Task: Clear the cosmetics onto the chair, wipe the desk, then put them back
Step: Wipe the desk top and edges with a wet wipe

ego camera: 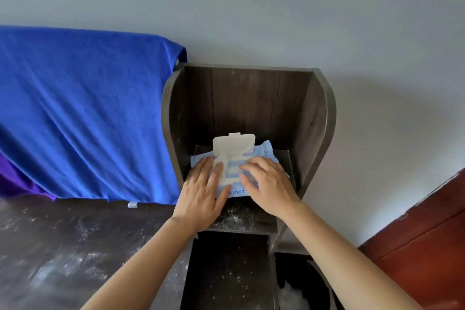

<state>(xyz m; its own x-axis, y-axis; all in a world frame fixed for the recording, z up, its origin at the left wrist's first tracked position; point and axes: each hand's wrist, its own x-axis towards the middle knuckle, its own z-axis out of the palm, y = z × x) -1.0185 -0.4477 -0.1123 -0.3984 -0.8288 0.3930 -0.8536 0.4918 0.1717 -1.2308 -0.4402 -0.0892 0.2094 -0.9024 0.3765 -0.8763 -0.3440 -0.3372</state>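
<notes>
A light blue pack of wet wipes [264, 150] lies on the upper shelf of a dark wooden shelf unit [324, 118]. Its white flip lid [234, 145] stands open. My left hand [203, 194] rests flat on the left part of the pack, fingers straight beside the opening. My right hand [269, 184] lies on the right part, its fingertips bent down at the opening; whether they pinch a wipe is hidden. The dark desk top [63, 246] at the lower left is dusted with white powder.
A blue cloth [83, 113] drapes over something behind the desk, with purple fabric [17, 184] under its left end. The shelf below the pack [241, 219] and a lower compartment [226, 277] carry white specks. A red-brown wooden panel [427, 246] stands at the right.
</notes>
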